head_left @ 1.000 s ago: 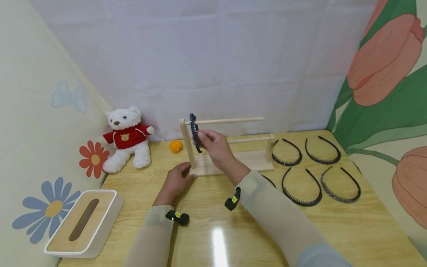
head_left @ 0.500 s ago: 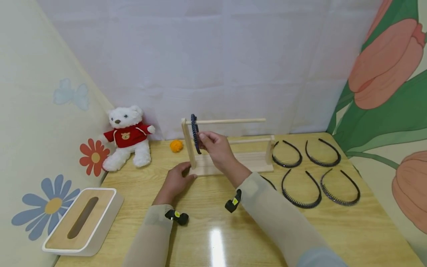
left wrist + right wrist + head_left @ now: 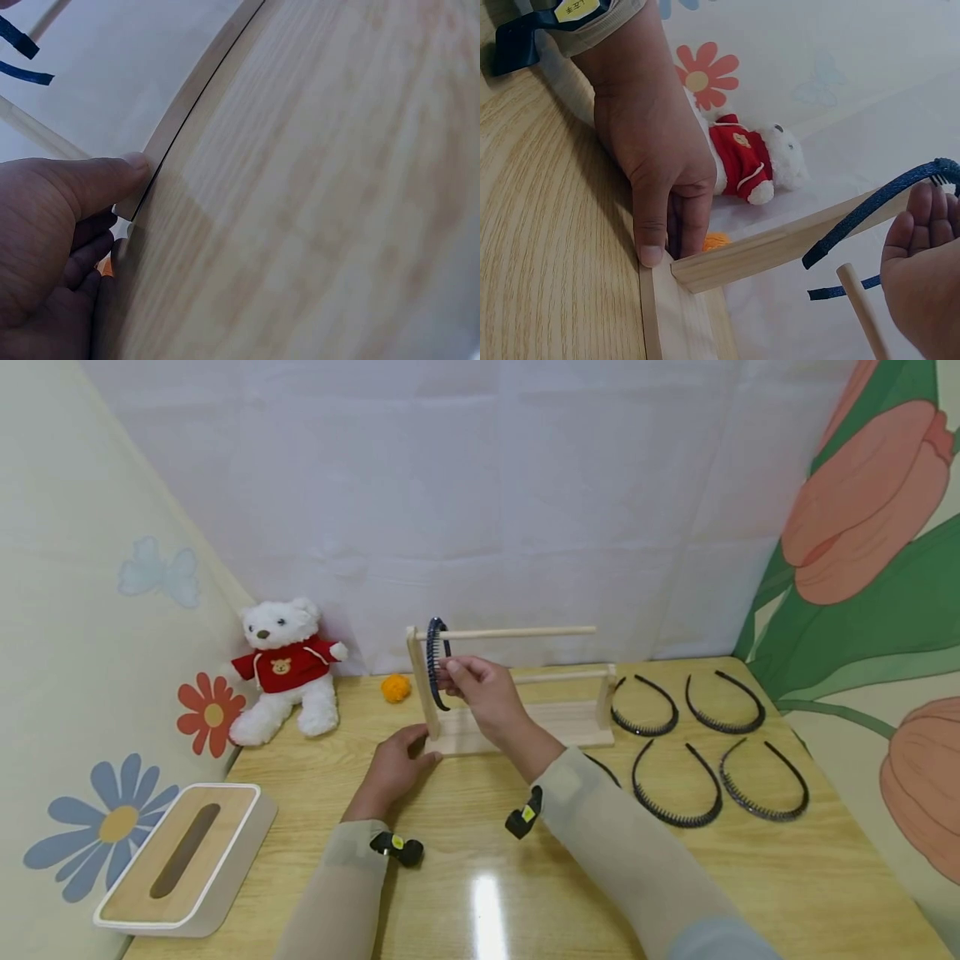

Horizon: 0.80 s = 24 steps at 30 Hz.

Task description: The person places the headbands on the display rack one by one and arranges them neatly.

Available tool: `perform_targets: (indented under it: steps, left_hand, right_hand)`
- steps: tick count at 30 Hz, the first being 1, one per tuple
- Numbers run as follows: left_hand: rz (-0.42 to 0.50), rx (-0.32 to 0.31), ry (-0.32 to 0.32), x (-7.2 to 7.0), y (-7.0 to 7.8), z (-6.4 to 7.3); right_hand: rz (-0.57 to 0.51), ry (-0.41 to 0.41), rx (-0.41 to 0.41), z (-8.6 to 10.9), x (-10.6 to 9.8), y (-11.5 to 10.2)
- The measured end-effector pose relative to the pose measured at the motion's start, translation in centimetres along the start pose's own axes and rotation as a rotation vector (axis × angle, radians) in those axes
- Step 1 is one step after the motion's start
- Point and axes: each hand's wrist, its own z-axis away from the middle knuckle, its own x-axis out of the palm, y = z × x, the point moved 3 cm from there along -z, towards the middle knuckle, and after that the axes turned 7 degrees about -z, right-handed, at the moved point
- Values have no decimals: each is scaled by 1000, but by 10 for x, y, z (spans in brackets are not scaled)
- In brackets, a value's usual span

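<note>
A dark blue toothed headband (image 3: 432, 664) hangs over the upper rod (image 3: 525, 633) of a wooden rack, close beside the tall left post (image 3: 421, 685). My right hand (image 3: 491, 697) holds it at its inner side, fingers bent against the teeth. In the right wrist view, the two free ends of the headband (image 3: 855, 217) point down past the lower rod (image 3: 862, 311). My left hand (image 3: 397, 768) grips the left corner of the rack's base (image 3: 139, 184), thumb on the front edge and fingers behind, at the foot of the post.
Several black toothed headbands (image 3: 678, 818) lie on the table right of the rack, one partly hidden by the right sleeve. Behind the left hand are an orange ball (image 3: 395, 688) and a white teddy bear (image 3: 288, 664). A tissue box (image 3: 187, 860) stands at front left.
On the upper rod the headband has turned a little, its lower end shifting slightly left, so its open curve shows more. Both hands have stayed almost in place.
</note>
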Motion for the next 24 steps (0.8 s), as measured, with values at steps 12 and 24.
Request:
perform_targets:
  steps: [12,24]
  left_hand:
    - [-1,-4,5,-2,0,0]
    - [23,-14,-10,1,-1,0]
  right_hand:
    - [33,15,1,0,0,-1]
    - [515,-106,-28,38,-74,-29]
